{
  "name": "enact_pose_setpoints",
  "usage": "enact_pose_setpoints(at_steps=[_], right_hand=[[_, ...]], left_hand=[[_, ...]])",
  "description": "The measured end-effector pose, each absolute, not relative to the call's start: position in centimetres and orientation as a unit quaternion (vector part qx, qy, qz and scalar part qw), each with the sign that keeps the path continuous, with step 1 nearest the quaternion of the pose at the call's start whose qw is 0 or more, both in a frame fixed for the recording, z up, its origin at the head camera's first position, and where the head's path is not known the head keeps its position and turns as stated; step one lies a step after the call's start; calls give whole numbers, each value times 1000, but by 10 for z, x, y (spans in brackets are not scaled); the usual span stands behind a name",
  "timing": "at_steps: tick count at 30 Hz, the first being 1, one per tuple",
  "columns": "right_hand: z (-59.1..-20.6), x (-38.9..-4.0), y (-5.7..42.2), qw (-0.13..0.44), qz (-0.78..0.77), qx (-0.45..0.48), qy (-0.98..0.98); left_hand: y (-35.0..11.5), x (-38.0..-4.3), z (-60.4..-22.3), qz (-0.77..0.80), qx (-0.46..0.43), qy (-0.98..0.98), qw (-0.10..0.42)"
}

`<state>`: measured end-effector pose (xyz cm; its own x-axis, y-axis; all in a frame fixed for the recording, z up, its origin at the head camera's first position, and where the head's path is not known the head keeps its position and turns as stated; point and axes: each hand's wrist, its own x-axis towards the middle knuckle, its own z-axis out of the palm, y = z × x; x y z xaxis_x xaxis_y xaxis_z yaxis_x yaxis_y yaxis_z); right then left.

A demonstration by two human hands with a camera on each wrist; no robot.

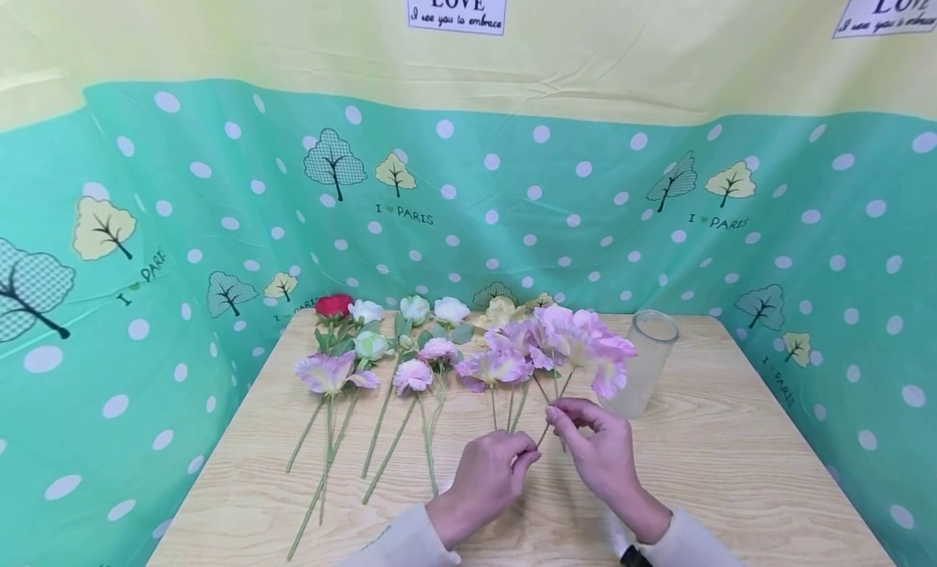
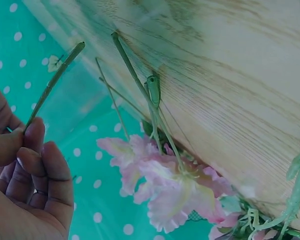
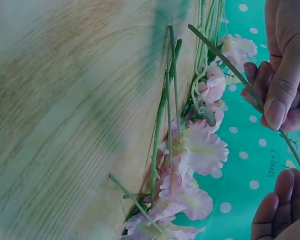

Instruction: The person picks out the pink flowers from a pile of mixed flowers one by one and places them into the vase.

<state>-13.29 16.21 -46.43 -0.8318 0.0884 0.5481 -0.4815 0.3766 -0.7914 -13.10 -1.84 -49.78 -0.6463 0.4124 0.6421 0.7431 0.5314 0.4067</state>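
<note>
Left grip (image 1: pixel 486 473) and right grip (image 1: pixel 603 449) pinched one flower stem (image 1: pixel 543 435) above the bench (image 1: pixel 703 469).
Left had the lower part, right higher; purple-pink flower head (image 1: pixel 580 346) sat beyond both, left of clear vase (image 1: pixel 653 359). Loose flowers (image 1: pixel 413 376) lay left, red flower (image 1: pixel 333 306) at the far edge.

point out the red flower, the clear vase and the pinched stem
red flower (image 1: pixel 334 305), head view, on its petals
clear vase (image 1: pixel 647 368), head view, on its wall
pinched stem (image 2: pixel 50 85), left wrist view, on its free lower part
</note>
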Motion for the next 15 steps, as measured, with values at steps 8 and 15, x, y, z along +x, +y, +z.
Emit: enact_pose_setpoints(at_steps=[8,15], right_hand=[[-446,-125,154,264,538,96,-795],[-460,-135,168,281,524,117,-796]], left_hand=[[-17,-132,-498,-330,-341,-845,247],[-20,-132,-500,-322,-329,-856,236]])
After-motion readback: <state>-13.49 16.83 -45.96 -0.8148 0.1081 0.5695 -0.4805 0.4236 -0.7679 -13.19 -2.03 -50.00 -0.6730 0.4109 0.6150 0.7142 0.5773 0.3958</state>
